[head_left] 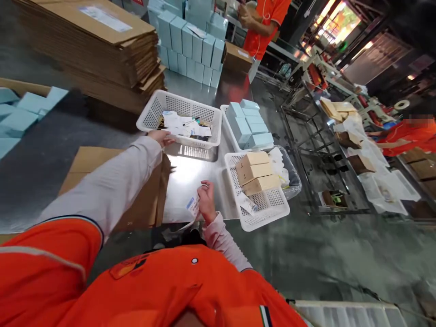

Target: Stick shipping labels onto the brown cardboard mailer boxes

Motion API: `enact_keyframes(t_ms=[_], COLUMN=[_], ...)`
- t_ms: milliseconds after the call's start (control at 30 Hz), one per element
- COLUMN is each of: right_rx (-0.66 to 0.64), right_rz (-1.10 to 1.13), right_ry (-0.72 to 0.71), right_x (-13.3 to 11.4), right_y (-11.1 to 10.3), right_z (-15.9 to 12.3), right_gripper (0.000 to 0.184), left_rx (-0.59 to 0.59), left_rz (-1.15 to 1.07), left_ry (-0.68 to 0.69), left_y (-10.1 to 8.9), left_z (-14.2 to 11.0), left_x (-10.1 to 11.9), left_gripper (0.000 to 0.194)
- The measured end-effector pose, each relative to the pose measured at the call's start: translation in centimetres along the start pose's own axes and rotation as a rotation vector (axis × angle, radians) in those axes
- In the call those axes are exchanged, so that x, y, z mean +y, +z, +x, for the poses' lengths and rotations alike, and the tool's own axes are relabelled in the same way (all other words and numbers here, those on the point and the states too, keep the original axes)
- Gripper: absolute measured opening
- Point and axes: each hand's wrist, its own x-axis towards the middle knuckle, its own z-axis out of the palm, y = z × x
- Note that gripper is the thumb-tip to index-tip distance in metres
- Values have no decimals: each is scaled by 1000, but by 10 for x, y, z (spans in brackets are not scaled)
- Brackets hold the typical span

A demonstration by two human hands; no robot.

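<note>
My left hand (162, 136) reaches out to the front rim of a white basket (150, 119) that holds loose white papers (182, 126); its fingers curl at the rim, and I cannot make out whether they grip anything. My right hand (206, 202) is closed on a small printed leaflet (192, 206) just above the shiny metal table (190, 177), near its front edge. A flat brown carton (136, 213) lies under my left arm.
One white basket (272, 213) on the right holds brown boxes, another (230, 129) holds pale blue boxes. Stacks of flat cardboard (95, 45) and pale blue boxes (190, 45) stand behind. A person in orange stands at the far end; another works at a table on the right.
</note>
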Motion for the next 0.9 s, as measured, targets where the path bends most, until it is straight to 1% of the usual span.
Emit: enact_keyframes(t_ms=[67,133,167,233,267,300,333,400,500,633,733,900], right_rx=[-111,-224,-277,-376,-423,-468,-512,-593,-679,-718,-737,-751], right_rz=[20,25,25,17,9,2,0,13,20,-9,-12,-41], right_ry=[4,7,8,11,14,18,19,14,-4,-64,-107,-169], right_x=[-4,-12,-16,-25,-28,-31,-32,-34,-34,-34,-32,-30], right_y=[-3,-5,-5,-3,0,4,8,17,30,46,56,72], right_z=[8,12,13,11,8,4,0,-12,-30,-52,-64,-79], right_gripper=[30,34,35,36,35,35,34,35,36,35,34,35], left_rx=[-120,-271,-372,-586,-671,-727,-752,-731,-690,-669,-645,-581], left_rz=[-33,-63,-77,-119,-146,-173,-198,-234,-252,-281,-350,-413], left_ry=[-143,-254,-289,-306,-294,-276,-258,-244,-227,-264,-289,-280], left_y=[2,-2,-5,-13,-16,-20,-23,-30,-40,-55,-65,-82], left_z=[-15,-47,-69,-116,-139,-161,-180,-211,-239,-261,-276,-295], left_x=[-5,-15,-19,-25,-26,-25,-24,-21,-25,-39,-47,-55], left_gripper=[23,17,16,14,16,18,21,24,28,31,26,21])
